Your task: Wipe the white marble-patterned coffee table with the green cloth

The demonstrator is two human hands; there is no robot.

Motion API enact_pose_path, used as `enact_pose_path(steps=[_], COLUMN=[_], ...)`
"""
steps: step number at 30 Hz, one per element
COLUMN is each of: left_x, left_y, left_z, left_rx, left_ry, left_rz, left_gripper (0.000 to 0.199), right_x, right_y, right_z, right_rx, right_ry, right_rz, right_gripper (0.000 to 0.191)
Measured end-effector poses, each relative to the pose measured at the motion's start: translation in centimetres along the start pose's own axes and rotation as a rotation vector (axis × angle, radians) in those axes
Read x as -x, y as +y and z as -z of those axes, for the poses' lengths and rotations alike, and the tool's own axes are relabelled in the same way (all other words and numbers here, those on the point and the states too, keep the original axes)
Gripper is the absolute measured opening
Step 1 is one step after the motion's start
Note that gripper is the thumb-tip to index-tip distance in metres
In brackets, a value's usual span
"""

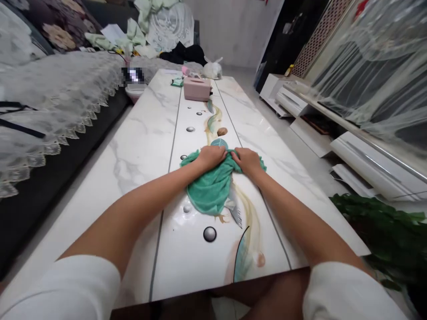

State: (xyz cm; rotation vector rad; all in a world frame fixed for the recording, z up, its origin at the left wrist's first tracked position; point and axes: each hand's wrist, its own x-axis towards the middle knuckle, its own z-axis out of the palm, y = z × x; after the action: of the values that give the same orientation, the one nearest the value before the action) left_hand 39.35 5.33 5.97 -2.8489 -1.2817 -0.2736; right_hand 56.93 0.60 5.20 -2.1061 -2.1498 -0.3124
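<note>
A green cloth point(211, 191) lies bunched on the long white marble-patterned table point(140, 146), with one rounded flap spread toward me. My left hand point(212, 158) is closed on its upper edge, near the middle of the table. Close beside it, my right hand point(247, 161) grips the same cloth, and a gathered strip runs between the two hands. Small folds stick out past the outer side of each hand. Some of the fingers are hidden in the fabric.
Farther along the table stand a pink tissue box point(196, 89), a small green packet point(177, 82) and a white plastic bag point(212, 69). A lace-covered sofa point(66, 89) runs along the left. At right are a white TV cabinet point(376, 162) and a leafy plant point(383, 235).
</note>
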Motion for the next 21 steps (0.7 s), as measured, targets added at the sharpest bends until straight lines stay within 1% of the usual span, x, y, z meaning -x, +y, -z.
enact_pose_path(steps=[2, 4, 6, 8, 11, 14, 16, 18, 20, 21], left_x=[-3.1, -5.1, -6.0, -6.0, -4.9, -2.3, 0.5, 3.9, 7.3, 8.8], left_y=[-0.8, -1.4, -1.8, -2.2, -2.3, -1.2, -0.2, 0.4, 0.1, -0.5], left_z=[-0.3, -0.6, -0.9, -1.1, -1.2, -0.8, -0.2, 0.7, 1.8, 2.4], left_rx=[0.0, 0.001, 0.006, 0.018, 0.042, 0.067, 0.078, 0.079, 0.054, 0.033], left_ry=[0.015, 0.015, 0.009, 0.001, -0.025, -0.053, -0.058, -0.068, -0.053, -0.047], left_rz=[0.045, 0.07, 0.07, 0.065, 0.07, 0.044, -0.003, -0.064, -0.097, -0.097], left_gripper=[0.047, 0.047, 0.048, 0.047, 0.046, 0.046, 0.046, 0.043, 0.043, 0.046], right_x=[-3.3, -5.9, -7.2, -7.0, -4.5, -0.7, 2.1, 5.1, 8.3, 10.0], right_y=[0.8, 1.5, 1.8, 1.8, 1.2, 0.3, -0.3, -0.5, -0.4, -0.1], right_z=[-0.4, -0.8, -1.0, -1.1, -0.5, 0.6, 1.6, 2.6, 3.7, 4.2], right_rx=[-0.007, -0.023, -0.031, -0.035, -0.048, -0.034, -0.01, -0.001, -0.021, -0.039], right_ry=[-0.046, -0.118, -0.171, -0.189, -0.209, -0.215, -0.206, -0.214, -0.24, -0.252], right_rz=[-0.043, -0.058, -0.059, -0.06, -0.078, -0.112, -0.119, -0.08, -0.013, 0.015], right_gripper=[0.042, 0.044, 0.045, 0.046, 0.048, 0.046, 0.043, 0.039, 0.034, 0.03])
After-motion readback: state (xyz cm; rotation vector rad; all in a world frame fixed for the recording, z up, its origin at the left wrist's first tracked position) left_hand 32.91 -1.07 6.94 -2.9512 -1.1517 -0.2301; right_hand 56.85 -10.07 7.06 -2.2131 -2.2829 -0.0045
